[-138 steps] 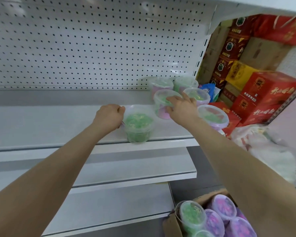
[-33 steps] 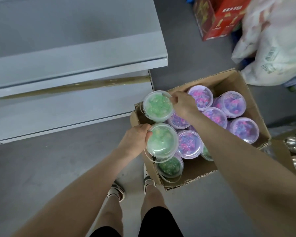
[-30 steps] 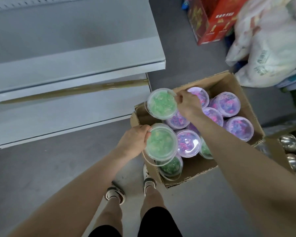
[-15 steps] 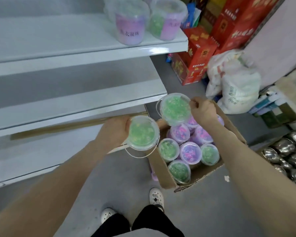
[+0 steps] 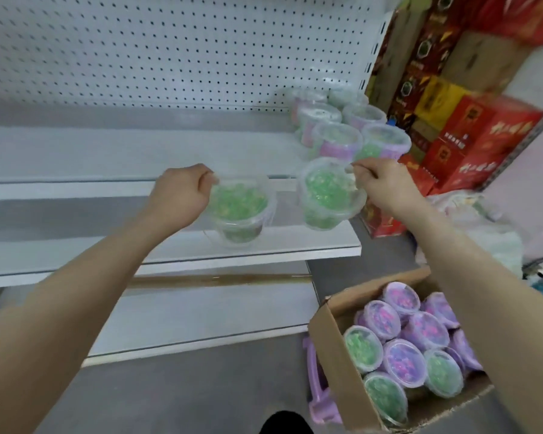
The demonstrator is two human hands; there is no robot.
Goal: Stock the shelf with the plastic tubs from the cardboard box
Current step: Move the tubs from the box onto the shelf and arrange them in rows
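Observation:
My left hand (image 5: 181, 195) grips the rim of a clear plastic tub (image 5: 240, 211) of green beads, held in the air in front of the white shelf (image 5: 107, 158). In my right hand (image 5: 381, 186) hangs a second green tub (image 5: 325, 195), also short of the shelf's front edge. Several pink and green tubs (image 5: 339, 136) stand at the shelf's right end. The cardboard box (image 5: 329, 339) sits on the floor at lower right, holding several purple and green tubs (image 5: 405, 349).
A white pegboard (image 5: 170, 48) backs the shelf. Two lower shelves (image 5: 201, 249) jut out beneath. Red and brown cartons (image 5: 452, 114) are stacked to the right, with white plastic bags (image 5: 470, 220) below them. A purple plastic item (image 5: 318, 399) lies beside the box.
Both hands have lifted a green tub each out of the box and up to the level of the upper shelf. My view has tilted up from the floor to the shelf.

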